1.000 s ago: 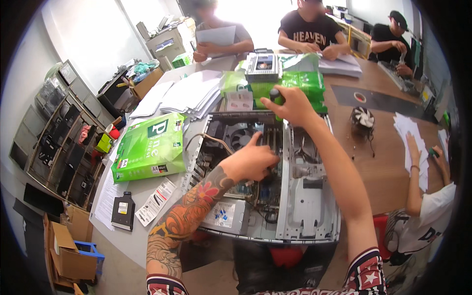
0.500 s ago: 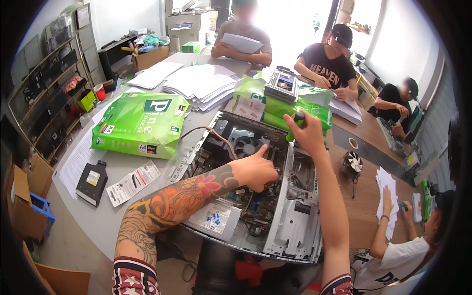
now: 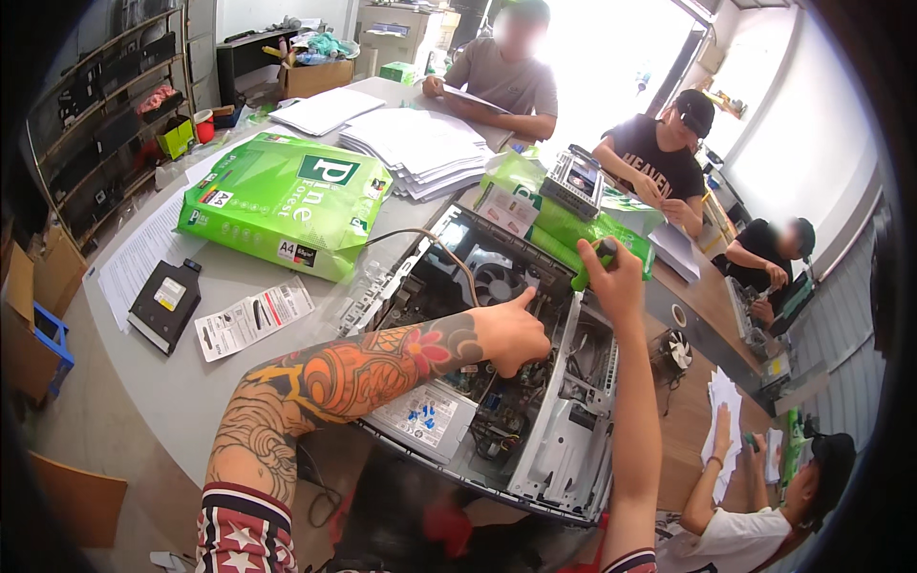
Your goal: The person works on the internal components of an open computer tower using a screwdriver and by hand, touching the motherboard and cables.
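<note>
An opened desktop computer case (image 3: 564,449) lies across the table edge in front of me, its boards and wiring exposed. My left hand (image 3: 514,334) reaches over the circuit board inside it, just below the cooling fan (image 3: 497,280). Its fingers curl downward and their tips are hidden, so what they pinch, if anything, does not show. Above the case's right side, my right hand (image 3: 616,282) grips a screwdriver (image 3: 581,276) with a green and black handle; its shaft is out of sight. A power supply (image 3: 425,417) with a pale label sits at the case's near left.
Left of the case lie a green paper package (image 3: 287,205), a black optical drive (image 3: 164,307) and a blister card (image 3: 254,317). Paper stacks (image 3: 420,143) and a metal drive (image 3: 573,181) stand behind. Several people sit around the table; a loose fan (image 3: 671,351) is at right.
My view has shifted and tilted a little. Both hands keep nearly the same places over the case. Across the table, a person has lowered the sheets they hold.
</note>
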Available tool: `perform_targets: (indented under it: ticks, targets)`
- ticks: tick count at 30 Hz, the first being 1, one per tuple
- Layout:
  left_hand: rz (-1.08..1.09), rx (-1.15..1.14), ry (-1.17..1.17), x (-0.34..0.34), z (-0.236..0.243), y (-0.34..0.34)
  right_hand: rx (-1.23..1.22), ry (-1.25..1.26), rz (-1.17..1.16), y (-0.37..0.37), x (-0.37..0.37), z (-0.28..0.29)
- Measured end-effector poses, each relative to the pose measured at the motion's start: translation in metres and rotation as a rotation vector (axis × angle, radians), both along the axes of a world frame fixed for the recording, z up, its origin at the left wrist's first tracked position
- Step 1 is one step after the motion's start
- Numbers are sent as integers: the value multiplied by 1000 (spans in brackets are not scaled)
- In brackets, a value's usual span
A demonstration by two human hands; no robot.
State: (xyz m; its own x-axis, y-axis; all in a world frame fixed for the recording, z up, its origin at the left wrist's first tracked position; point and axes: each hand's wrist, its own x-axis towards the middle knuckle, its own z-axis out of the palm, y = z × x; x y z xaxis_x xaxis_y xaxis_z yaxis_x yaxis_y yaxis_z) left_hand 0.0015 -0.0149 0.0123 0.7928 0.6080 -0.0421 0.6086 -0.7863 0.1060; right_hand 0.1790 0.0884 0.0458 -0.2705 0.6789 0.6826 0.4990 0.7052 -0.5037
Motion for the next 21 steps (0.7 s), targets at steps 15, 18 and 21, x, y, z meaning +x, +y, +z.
perform_targets:
  ticks: [15,18,21]
  targets:
    - [-13,52,34,2,-13,3,13,-38,33,-5,-2,5]
    - [-24,155,82,4,-16,2,-16,-49,47,-7,-4,4]
    - [-20,140,28,5,-14,-1,-12,-67,67,-8,-6,6]
